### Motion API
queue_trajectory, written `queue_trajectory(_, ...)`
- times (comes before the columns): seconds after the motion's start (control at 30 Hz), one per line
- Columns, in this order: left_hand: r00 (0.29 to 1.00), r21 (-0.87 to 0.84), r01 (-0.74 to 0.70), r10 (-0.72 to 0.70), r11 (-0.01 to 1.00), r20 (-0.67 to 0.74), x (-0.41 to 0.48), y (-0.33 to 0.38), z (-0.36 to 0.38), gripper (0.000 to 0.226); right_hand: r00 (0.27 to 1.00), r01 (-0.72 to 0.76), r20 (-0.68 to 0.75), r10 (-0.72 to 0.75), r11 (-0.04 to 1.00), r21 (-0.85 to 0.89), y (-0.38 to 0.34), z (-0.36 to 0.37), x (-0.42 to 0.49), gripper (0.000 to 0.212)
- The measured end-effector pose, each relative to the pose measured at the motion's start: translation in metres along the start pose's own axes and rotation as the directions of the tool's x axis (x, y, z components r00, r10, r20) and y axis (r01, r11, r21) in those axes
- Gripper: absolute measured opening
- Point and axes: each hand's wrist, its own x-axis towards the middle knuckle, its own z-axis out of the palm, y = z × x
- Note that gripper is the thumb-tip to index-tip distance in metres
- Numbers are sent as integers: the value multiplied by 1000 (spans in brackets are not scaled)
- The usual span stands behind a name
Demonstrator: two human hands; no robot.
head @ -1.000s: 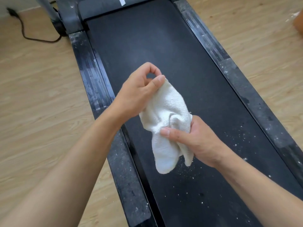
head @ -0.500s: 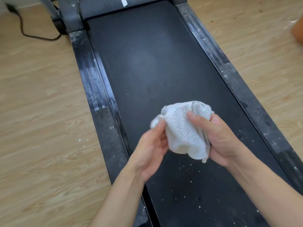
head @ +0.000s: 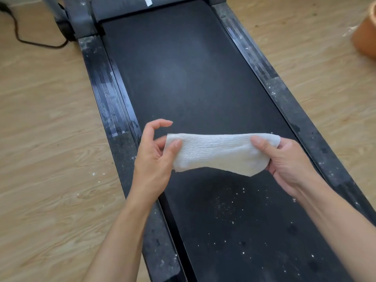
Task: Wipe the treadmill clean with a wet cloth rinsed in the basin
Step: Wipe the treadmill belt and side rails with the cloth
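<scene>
A white knitted cloth (head: 217, 153) is stretched flat between both hands above the black treadmill belt (head: 183, 68). My left hand (head: 154, 157) pinches its left edge between thumb and fingers, index finger lifted free. My right hand (head: 289, 161) pinches the right edge with the thumb on top. White specks and crumbs lie on the belt below the cloth and toward me. The treadmill's side rails (head: 109, 102) are dusty and streaked.
An orange-brown basin (head: 366, 35) stands on the wooden floor at the far right edge, partly cut off. A black power cable (head: 30, 42) runs across the floor at the top left by the treadmill's front post. Wooden floor lies on both sides.
The cloth hung bunched between the hands a second ago; now it is pulled out flat and wide. My hands have moved apart, left hand to the left edge, right hand to the right.
</scene>
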Motion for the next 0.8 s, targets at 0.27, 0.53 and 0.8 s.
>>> queue_trajectory(0.27,990,211,-119,131,970,-48,8,2,-11,13,995,54,-81,-57,998,-33,3,-13,7,54)
queue_trajectory(0.53,939,304,-199,271,932,-214,-2,16,-15,12,974,203,-99,-204,979,-21,-12,-8,-1,34)
queue_trajectory(0.8,954,191,-297,301,936,10,0,42,-22,21,868,493,-125,-481,863,107,-45,6,-18,17)
